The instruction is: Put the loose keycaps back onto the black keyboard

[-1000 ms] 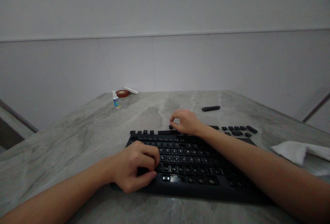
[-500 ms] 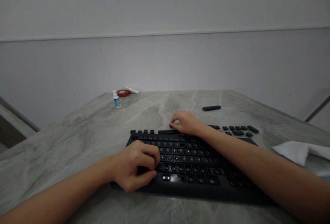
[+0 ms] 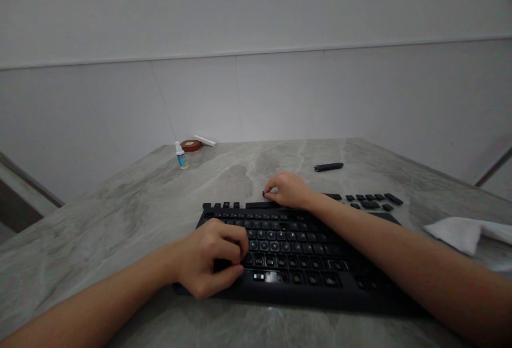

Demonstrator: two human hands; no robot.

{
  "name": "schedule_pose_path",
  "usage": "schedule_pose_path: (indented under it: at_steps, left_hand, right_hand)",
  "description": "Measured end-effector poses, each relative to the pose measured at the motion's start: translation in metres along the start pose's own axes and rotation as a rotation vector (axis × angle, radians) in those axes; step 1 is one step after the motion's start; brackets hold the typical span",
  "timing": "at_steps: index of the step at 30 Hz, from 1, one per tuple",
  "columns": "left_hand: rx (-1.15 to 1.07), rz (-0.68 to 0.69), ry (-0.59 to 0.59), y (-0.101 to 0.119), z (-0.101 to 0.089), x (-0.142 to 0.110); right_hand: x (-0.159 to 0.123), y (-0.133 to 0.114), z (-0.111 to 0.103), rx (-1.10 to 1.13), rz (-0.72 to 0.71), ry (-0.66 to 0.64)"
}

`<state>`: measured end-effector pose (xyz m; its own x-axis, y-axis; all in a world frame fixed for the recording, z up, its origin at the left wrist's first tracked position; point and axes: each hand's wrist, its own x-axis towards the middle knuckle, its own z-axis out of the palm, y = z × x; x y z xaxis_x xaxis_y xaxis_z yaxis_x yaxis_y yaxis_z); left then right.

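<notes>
A black keyboard (image 3: 280, 292) lies in front of me, and several of its key positions near the front are bare of caps. My left hand (image 3: 214, 257) rests over its left front part with fingers curled in; whatever is between them is hidden. Beyond the keyboard's back edge, my right hand (image 3: 288, 190) pinches a small black keycap (image 3: 264, 194) at the table surface. A long black spacebar (image 3: 260, 205) lies just below that hand, along the back edge. Left of it sit several small loose keycaps (image 3: 226, 205).
More loose keycaps (image 3: 370, 205) lie behind the keyboard at right. A black pen-like tool (image 3: 328, 167) is farther back. A white cloth (image 3: 456, 232) is at right. At the back left stand a small spray bottle (image 3: 181, 158), a brown object (image 3: 190, 145) and a white strip (image 3: 205, 140).
</notes>
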<state>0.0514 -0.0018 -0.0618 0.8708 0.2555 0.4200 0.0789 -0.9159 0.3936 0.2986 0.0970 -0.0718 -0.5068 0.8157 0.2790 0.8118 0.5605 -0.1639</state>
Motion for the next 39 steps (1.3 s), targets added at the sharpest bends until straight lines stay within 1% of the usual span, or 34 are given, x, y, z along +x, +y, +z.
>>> schedule_pose_path:
  at_steps: [3, 5, 8, 10, 12, 14, 16, 19, 22, 28, 31, 34, 36, 39]
  left_hand:
    - [-0.001, 0.001, 0.002, 0.000, 0.000, 0.000]
    - [0.003, 0.002, -0.001, -0.001, 0.000, 0.000]
    - [0.012, 0.004, -0.002, -0.001, 0.000, 0.000]
    - [0.017, 0.005, -0.001, 0.000, -0.001, 0.000]
    - [0.029, 0.012, 0.003, -0.001, 0.000, 0.000]
    - [0.037, 0.025, 0.015, -0.001, 0.000, 0.000]
    - [0.029, 0.034, 0.019, -0.002, 0.001, 0.000]
    - [0.023, 0.036, 0.016, -0.003, 0.001, 0.001]
    - [0.034, 0.033, 0.018, -0.002, 0.001, 0.001]
    - [0.061, 0.039, 0.011, -0.001, -0.001, -0.001]
    - [0.083, 0.045, 0.008, 0.000, -0.001, -0.001]
    - [0.081, 0.055, 0.014, 0.001, -0.002, -0.001]
    - [0.079, 0.066, 0.021, 0.001, -0.002, 0.000]
    - [0.092, 0.075, 0.029, 0.001, -0.003, 0.000]
  right_hand:
    - [0.002, 0.002, 0.003, 0.011, -0.012, 0.024]
    - [0.003, 0.002, 0.000, 0.025, -0.024, 0.062]
    - [-0.003, -0.007, -0.012, 0.049, -0.047, 0.141]
    - [-0.014, -0.020, -0.023, 0.068, -0.081, 0.175]
    - [-0.033, -0.036, -0.029, 0.106, -0.153, 0.185]
    - [-0.055, -0.053, -0.029, 0.198, -0.303, 0.193]
    - [-0.074, -0.065, -0.023, 0.249, -0.418, 0.195]
    - [-0.091, -0.074, -0.011, 0.274, -0.502, 0.207]
    - [-0.093, -0.076, -0.006, 0.244, -0.538, 0.226]
    - [-0.093, -0.075, -0.007, 0.183, -0.590, 0.265]
    - [-0.095, -0.075, -0.010, 0.241, -0.579, 0.260]
    - [-0.095, -0.073, -0.013, 0.353, -0.537, 0.259]
    - [-0.095, -0.071, -0.015, 0.415, -0.529, 0.298]
    - [-0.093, -0.067, -0.015, 0.435, -0.542, 0.341]
